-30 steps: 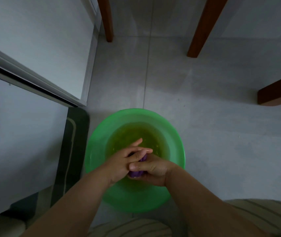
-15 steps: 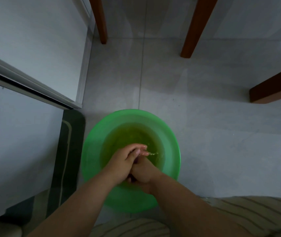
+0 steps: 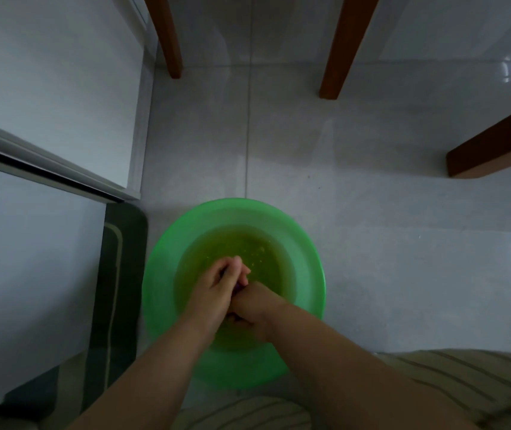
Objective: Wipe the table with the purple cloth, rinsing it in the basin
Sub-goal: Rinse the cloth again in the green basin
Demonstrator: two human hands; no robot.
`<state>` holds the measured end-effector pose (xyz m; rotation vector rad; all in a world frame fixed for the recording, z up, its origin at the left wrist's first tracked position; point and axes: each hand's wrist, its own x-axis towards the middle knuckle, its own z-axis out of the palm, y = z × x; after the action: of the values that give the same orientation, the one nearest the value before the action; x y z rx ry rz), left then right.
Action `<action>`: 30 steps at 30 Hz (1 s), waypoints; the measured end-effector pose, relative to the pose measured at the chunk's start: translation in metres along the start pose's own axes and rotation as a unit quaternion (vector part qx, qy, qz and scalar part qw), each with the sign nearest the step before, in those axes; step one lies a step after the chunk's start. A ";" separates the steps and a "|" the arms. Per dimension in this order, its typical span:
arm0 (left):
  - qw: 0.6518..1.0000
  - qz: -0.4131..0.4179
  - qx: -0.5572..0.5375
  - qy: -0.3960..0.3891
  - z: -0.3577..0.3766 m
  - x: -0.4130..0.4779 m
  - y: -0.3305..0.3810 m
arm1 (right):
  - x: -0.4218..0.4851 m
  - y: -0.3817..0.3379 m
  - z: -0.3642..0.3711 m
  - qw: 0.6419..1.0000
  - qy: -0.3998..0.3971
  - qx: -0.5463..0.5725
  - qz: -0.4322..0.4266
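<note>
Single head view, looking steeply down, close over green basin (image 3: pixel 161 274) on floor.

Green basin (image 3: pixel 158 274), brown legs (image 3: pixel 341 48), striped fabric (image 3: pixel 465 378)

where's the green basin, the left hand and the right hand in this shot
green basin (image 3: pixel 307 274), head view, bare wall on its right side
left hand (image 3: pixel 214 290), head view, back of the hand
right hand (image 3: pixel 255 305), head view, back of the hand

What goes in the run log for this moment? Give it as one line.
phase: rinse | left hand: grips purple cloth | right hand: grips purple cloth | place: over water in green basin | cloth: mostly hidden
</note>
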<state>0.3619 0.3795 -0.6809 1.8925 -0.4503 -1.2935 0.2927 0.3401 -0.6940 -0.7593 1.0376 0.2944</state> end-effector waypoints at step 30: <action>0.996 -0.024 0.069 0.055 0.004 0.004 0.013 | 0.000 0.009 0.009 0.942 0.032 -0.297 -0.155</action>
<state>0.3617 0.3673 -0.6741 2.0900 -0.4501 -1.2077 0.2936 0.3526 -0.6956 -1.4702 0.8738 0.3152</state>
